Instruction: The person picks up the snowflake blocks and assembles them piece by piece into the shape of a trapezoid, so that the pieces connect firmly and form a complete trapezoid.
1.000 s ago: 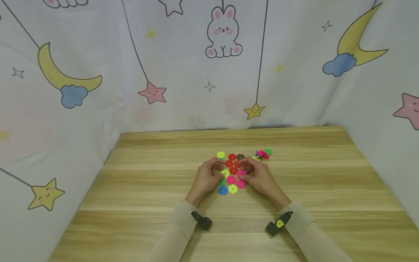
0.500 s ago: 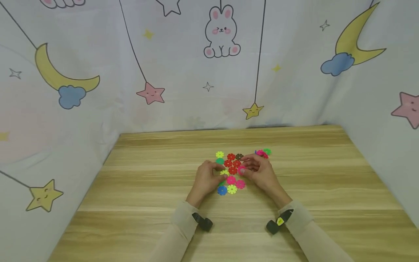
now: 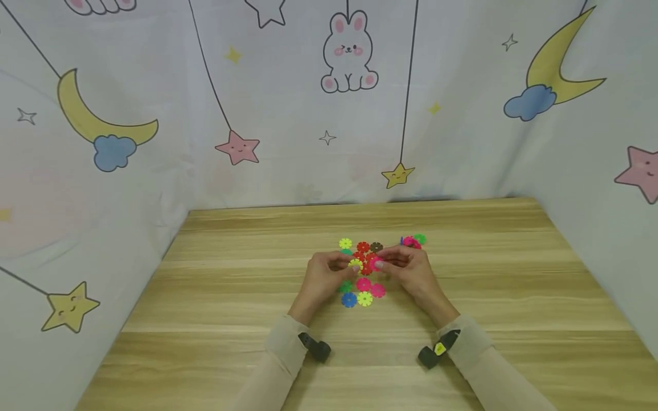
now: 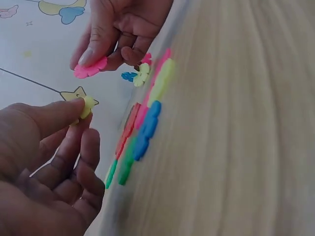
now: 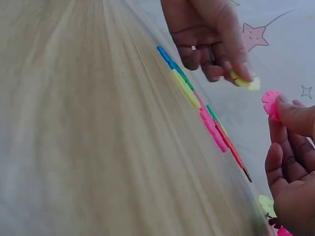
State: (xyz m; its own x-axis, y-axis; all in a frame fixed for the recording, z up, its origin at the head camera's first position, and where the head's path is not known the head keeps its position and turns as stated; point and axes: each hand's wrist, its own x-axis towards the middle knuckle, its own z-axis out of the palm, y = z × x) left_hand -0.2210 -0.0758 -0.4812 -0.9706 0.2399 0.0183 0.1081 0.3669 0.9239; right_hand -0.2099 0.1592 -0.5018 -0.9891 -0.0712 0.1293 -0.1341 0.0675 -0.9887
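My left hand (image 3: 323, 281) pinches a yellow notched plastic disc, a snowflake building disc (image 4: 88, 105), between thumb and fingers. Between the thumb and fingers of my right hand (image 3: 413, 275) is a pink snowflake disc (image 5: 270, 104). Both discs are raised off the table and face each other, a small gap apart in the right wrist view. Beneath and around the hands lie several loose discs, among them red ones (image 3: 363, 246), a brown one (image 3: 377, 247), a blue one (image 3: 349, 299), a yellow one (image 3: 365, 298) and pink ones (image 3: 377, 290). My hands partly cover some of them.
Behind my right hand, a small cluster of joined discs (image 3: 411, 241) in pink, green and blue sits on the wooden table (image 3: 205, 297). A white printed cloth (image 3: 288, 103) hangs along the back and sides of the table.
My right hand has picked up the pink disc from the group. My left hand has then lifted the yellow disc, and the two discs are now held close together.
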